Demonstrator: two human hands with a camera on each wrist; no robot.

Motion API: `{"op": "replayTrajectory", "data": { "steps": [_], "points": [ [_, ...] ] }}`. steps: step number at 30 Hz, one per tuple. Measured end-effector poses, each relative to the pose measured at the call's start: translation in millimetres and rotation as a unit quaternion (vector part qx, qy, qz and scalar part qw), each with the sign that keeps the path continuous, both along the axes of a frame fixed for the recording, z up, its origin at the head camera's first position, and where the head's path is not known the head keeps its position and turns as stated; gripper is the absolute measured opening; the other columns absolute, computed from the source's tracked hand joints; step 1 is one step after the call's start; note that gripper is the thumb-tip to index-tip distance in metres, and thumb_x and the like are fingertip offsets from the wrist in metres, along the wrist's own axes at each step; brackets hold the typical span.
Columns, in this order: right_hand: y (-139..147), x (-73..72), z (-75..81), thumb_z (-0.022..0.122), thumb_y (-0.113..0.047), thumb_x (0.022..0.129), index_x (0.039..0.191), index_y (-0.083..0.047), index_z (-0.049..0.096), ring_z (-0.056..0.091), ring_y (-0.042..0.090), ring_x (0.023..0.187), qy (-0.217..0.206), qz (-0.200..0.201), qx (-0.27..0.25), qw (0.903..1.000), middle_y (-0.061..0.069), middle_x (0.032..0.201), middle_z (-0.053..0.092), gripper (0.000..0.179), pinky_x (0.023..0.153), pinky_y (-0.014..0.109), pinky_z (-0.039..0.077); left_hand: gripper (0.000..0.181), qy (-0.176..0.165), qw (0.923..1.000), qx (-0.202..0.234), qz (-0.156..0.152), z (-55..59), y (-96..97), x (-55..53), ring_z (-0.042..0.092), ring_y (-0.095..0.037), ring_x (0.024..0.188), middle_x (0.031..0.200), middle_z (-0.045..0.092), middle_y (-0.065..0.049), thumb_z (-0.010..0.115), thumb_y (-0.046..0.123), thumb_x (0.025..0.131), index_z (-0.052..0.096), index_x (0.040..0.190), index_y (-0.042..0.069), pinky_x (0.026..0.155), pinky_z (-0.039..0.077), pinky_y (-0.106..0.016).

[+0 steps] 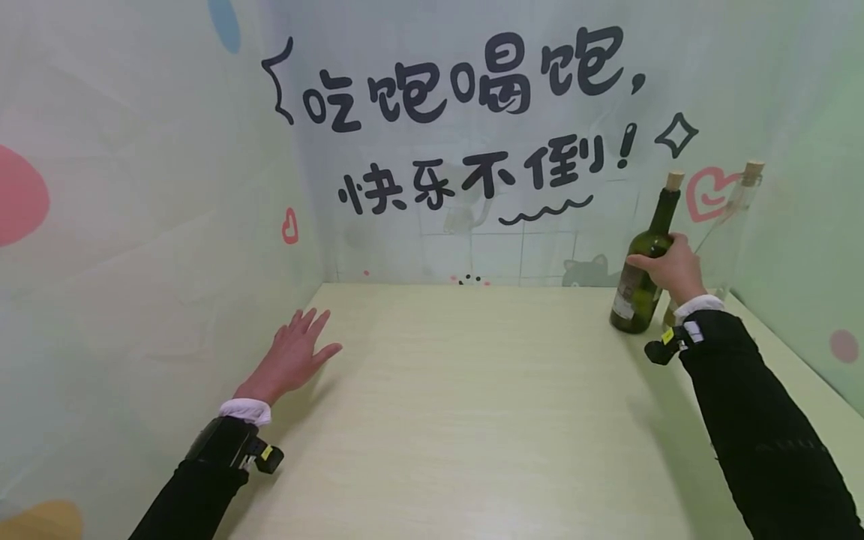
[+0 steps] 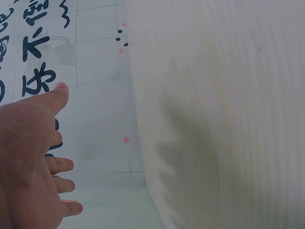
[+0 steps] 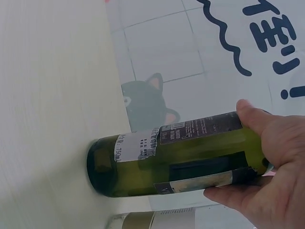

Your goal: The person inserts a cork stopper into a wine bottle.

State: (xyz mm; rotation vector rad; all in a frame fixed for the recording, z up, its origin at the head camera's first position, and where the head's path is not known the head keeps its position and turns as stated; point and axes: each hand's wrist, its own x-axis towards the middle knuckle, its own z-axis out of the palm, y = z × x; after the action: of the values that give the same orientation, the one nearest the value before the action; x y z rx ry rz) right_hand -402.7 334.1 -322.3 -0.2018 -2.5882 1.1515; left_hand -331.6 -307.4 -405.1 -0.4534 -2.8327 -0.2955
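Note:
At the back right of the table, my right hand [image 1: 675,266] grips a green wine bottle [image 1: 631,289] around its upper body. The bottle has a cork in its neck and leans slightly, its base at the tabletop. Its dark and white labels show in the right wrist view, where the thumb and fingers [image 3: 228,194] lie on opposite sides of the glass. Just behind that hand stands a clear corked bottle [image 1: 739,217], partly hidden by the hand and wrist. My left hand [image 1: 286,356] hovers over the table's left side with fingers spread, holding nothing.
A pale wooden table [image 1: 459,405] runs back to a printed wall [image 1: 432,255] with black lettering. Side walls close in at the left [image 1: 135,300] and right [image 1: 803,300]. The clear bottle stands close to the right wall.

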Motion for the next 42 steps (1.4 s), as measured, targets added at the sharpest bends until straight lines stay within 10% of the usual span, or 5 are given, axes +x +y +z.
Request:
{"op": "replayTrajectory", "data": {
  "steps": [42],
  "points": [
    [0.9, -13.9, -18.8, 0.045, -0.079, 0.077, 0.151, 0.007, 0.003, 0.05, 0.057, 0.1, 0.025, -0.074, 0.121, 0.9895, 0.044, 0.122, 0.043, 0.121, 0.077, 0.063, 0.042, 0.078, 0.0, 1.0, -0.005, -0.003, 2.6, 1.6, -4.2, 0.01, -0.049, 0.14, 0.152, 0.022, -0.028, 0.05, 0.049, 0.095, 0.028, 0.152, 0.002, 0.106, 0.011, -0.064]
  ]
}}
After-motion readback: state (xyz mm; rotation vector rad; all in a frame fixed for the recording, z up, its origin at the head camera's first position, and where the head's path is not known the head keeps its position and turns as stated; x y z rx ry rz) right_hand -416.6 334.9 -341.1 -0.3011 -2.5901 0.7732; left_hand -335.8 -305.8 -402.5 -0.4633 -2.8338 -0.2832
